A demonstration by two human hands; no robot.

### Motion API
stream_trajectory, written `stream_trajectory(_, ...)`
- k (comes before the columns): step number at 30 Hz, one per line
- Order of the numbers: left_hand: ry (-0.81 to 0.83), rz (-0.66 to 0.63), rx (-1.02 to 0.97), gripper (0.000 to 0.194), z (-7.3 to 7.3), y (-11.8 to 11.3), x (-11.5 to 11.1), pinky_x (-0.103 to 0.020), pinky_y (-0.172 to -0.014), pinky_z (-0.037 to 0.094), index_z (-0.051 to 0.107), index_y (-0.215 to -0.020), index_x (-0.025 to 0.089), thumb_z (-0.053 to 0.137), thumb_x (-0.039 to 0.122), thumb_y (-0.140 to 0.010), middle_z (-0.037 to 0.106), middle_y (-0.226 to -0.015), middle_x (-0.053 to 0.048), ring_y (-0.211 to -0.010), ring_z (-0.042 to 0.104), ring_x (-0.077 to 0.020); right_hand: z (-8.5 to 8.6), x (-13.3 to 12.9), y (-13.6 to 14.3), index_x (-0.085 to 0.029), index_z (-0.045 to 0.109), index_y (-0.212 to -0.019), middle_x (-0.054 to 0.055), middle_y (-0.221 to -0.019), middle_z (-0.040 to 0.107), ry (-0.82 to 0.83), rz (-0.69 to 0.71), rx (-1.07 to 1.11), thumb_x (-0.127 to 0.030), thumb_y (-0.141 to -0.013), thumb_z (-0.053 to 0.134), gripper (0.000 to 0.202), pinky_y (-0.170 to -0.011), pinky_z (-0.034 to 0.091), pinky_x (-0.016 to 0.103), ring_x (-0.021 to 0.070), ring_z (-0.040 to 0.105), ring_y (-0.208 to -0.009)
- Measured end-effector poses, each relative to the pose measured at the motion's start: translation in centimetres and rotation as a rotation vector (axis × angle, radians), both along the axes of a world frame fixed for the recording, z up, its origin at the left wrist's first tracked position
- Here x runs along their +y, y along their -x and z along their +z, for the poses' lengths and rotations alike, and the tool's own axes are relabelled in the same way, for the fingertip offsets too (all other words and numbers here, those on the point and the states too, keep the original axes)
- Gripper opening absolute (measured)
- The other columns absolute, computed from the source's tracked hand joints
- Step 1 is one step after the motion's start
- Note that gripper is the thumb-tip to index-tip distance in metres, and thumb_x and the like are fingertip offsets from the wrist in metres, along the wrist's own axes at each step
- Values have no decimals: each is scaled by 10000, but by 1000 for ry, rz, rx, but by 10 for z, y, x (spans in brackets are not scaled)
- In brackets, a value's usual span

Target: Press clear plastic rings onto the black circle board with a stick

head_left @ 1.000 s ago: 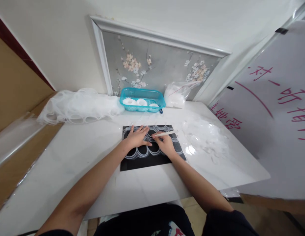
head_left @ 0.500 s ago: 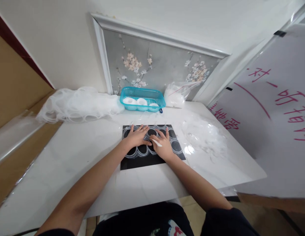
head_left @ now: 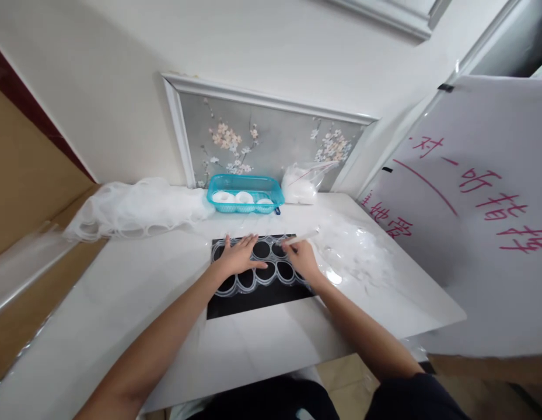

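A translucent sheet of joined rings point(head_left: 269, 280) lies on a black mat point(head_left: 253, 305) on the table. My left hand point(head_left: 236, 258) rests flat on the sheet's left part, fingers spread and thumb stretched to the right. In my right hand point(head_left: 304, 262), pinched between thumb and fingers, is a slim white stick-like tool point(head_left: 307, 235). Its upper end points up and to the right. That hand is over the upper right rings, and its fingertips hide the tool's lower end.
Behind the mat stands a blue plastic basket point(head_left: 247, 207) holding white rings. Beside it are a clear bag of white material point(head_left: 299, 185) and a heap of ringed film point(head_left: 139, 207). Clear plastic scraps point(head_left: 362, 248) lie right. A whiteboard point(head_left: 428, 280) borders the table's right side.
My right hand has moved from the middle of the sheet to its upper right, and the white tool now points right. My left hand stays flat on the sheet. The view has tilted up.
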State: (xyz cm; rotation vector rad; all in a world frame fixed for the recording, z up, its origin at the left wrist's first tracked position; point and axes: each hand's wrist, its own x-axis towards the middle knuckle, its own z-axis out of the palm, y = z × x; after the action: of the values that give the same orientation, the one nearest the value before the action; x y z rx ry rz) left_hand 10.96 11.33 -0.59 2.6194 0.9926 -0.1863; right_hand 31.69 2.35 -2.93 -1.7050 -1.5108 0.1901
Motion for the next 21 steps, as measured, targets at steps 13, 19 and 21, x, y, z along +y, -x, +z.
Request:
stream_trajectory(13, 22, -77, 17, 880, -9, -46, 3, -639, -1170, -17, 190, -1567, 258, 559, 652, -872, 148, -1634, -105, -1513, 124, -319, -24, -14, 6, -195, 734, -861, 75, -945, 768, 35, 78, 292, -364, -874, 561, 242, -798, 574, 364, 248, 729, -869)
stream_trajectory(19, 34, -69, 40, 919, -8, -47, 3, -646, -1166, -37, 159, -1573, 261, 560, 675, -857, 128, -1638, -86, -1518, 98, -316, -22, -16, 7, -204, 736, -846, 68, -950, 767, 38, 83, 317, -351, -865, 566, 226, -810, 574, 371, 247, 724, -868)
stream_trajectory(21, 34, -70, 39, 921, -9, -47, 3, -646, -1167, -34, 149, -1575, 257, 549, 679, -860, 125, -1639, -83, -1519, 89, -314, -22, -15, 7, -202, 738, -848, 67, -940, 768, 33, 72, 322, -354, -865, 565, 231, -806, 577, 373, 249, 724, -858)
